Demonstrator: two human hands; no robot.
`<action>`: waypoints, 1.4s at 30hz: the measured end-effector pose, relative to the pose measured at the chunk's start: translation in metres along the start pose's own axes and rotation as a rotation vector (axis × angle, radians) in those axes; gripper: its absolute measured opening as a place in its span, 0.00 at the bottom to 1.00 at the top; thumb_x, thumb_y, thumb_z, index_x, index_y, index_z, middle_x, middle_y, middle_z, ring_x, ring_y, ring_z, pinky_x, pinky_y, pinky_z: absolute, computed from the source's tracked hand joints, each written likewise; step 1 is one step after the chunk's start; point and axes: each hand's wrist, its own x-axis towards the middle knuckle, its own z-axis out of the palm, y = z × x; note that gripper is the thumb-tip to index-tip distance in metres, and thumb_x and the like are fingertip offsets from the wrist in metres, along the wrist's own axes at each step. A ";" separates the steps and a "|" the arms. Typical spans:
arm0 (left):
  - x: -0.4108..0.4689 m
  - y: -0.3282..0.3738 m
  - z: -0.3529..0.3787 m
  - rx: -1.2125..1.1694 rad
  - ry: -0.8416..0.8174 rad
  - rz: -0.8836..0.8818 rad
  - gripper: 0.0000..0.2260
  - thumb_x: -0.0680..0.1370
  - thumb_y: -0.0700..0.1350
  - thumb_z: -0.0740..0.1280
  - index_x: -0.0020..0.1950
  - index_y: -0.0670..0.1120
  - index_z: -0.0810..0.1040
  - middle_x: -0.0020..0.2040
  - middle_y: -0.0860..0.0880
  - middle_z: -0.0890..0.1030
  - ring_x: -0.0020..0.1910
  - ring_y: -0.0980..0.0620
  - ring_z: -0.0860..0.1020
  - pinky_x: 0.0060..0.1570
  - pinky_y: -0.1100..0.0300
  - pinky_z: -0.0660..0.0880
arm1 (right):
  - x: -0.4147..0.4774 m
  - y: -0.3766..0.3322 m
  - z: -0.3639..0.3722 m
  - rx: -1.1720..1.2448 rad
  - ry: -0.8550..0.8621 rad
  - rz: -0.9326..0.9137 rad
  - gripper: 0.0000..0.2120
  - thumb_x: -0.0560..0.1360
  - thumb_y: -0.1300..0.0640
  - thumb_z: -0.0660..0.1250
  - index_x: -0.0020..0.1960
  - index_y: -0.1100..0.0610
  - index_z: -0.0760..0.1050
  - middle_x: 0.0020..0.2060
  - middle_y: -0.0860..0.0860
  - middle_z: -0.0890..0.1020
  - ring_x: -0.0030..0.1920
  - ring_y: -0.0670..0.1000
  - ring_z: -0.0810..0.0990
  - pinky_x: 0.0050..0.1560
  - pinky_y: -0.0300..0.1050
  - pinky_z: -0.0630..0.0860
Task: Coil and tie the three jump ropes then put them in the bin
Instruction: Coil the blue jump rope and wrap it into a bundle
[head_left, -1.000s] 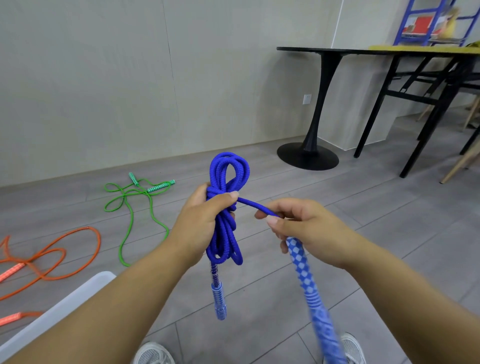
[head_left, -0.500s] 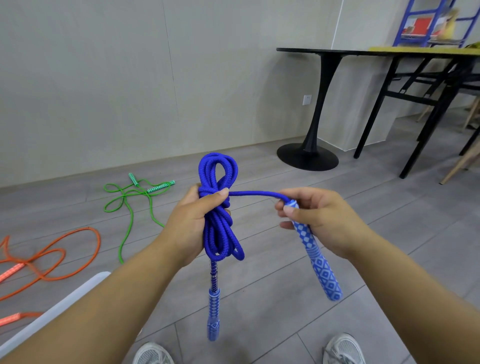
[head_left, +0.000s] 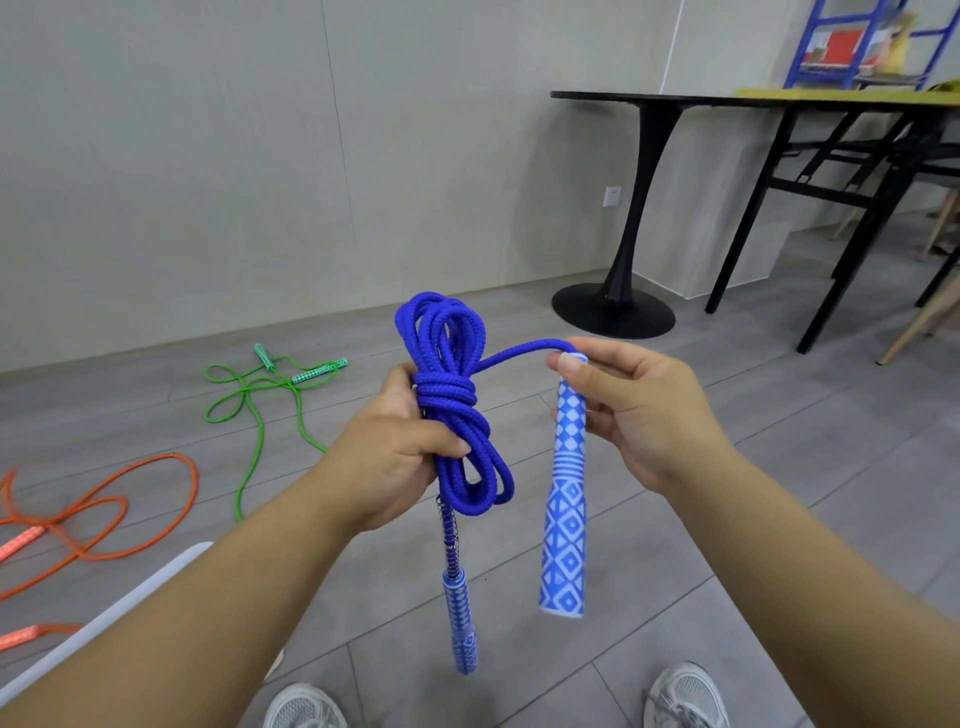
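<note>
Above the grey floor, the left hand grips the coiled blue rope below its wraps while the right hand pinches one handle by its top, with the green rope and orange rope lying loose beyond the bin's rim.

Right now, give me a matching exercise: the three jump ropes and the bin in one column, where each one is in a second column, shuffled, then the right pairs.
Column A
1. blue jump rope
2. green jump rope
3. orange jump rope
4. bin

Column B
a. loose on the floor, at the far left edge
b. coiled, gripped by the left hand
c. only a white rim shows, lower left
d. loose on the floor, near the wall

Pairs: 1-b, 2-d, 3-a, 4-c
</note>
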 end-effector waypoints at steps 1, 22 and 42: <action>0.001 -0.001 -0.001 0.013 -0.006 -0.001 0.23 0.59 0.28 0.61 0.50 0.46 0.68 0.37 0.48 0.73 0.34 0.51 0.74 0.37 0.56 0.72 | 0.000 -0.001 0.002 -0.001 0.009 0.002 0.12 0.68 0.61 0.72 0.51 0.59 0.79 0.43 0.56 0.84 0.35 0.48 0.80 0.44 0.48 0.82; 0.003 -0.005 -0.005 0.406 0.106 0.024 0.16 0.71 0.27 0.67 0.51 0.45 0.74 0.40 0.48 0.82 0.38 0.51 0.81 0.44 0.52 0.79 | 0.001 -0.005 0.000 0.160 -0.221 0.012 0.22 0.67 0.74 0.66 0.60 0.63 0.75 0.47 0.61 0.79 0.45 0.55 0.83 0.49 0.49 0.81; 0.003 -0.011 0.010 0.327 -0.050 -0.012 0.18 0.67 0.26 0.68 0.50 0.45 0.79 0.40 0.48 0.84 0.39 0.50 0.81 0.41 0.58 0.79 | 0.021 -0.019 -0.003 0.169 0.116 -0.039 0.10 0.68 0.71 0.71 0.49 0.64 0.77 0.38 0.55 0.79 0.31 0.50 0.82 0.38 0.40 0.80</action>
